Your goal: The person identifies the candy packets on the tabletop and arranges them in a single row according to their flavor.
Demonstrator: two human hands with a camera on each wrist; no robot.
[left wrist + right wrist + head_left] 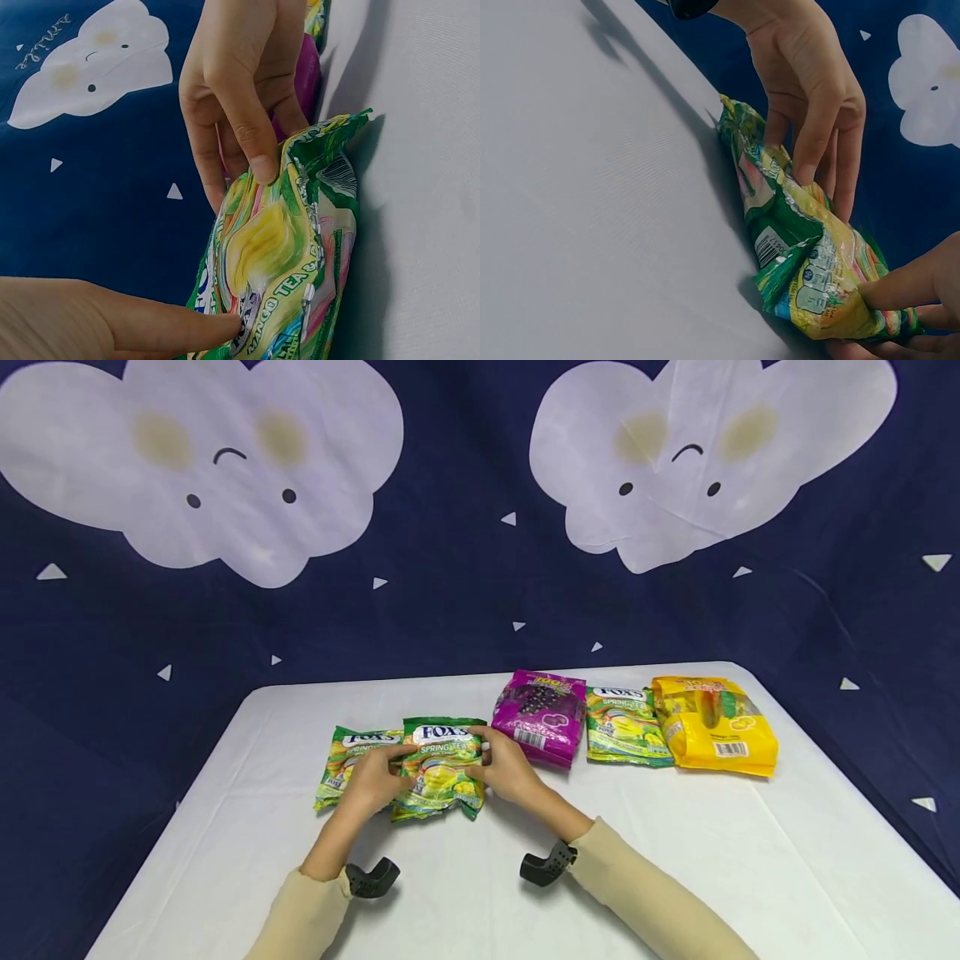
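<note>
A green and yellow Fox's Spring Tea candy bag (441, 756) is held by its two sides between my hands. My left hand (371, 781) grips its left edge, and my right hand (510, 768) grips the right edge, thumbs toward the front. Seen from the left wrist, the thumb (172, 326) presses on the printed front of the bag (262, 247). In the right wrist view, the crimped lower end of the bag (780, 277) shows a barcode. Another Fox's bag (333, 774) lies behind my left hand, partly covered by the hand and the held bag.
To the right on the white table (600, 877) lie a purple grape candy bag (542, 714), a third Fox's bag (624, 727) and a yellow candy bag (712, 727), side by side. A dark blue cloth with clouds (450, 627) hangs behind the table's far edge.
</note>
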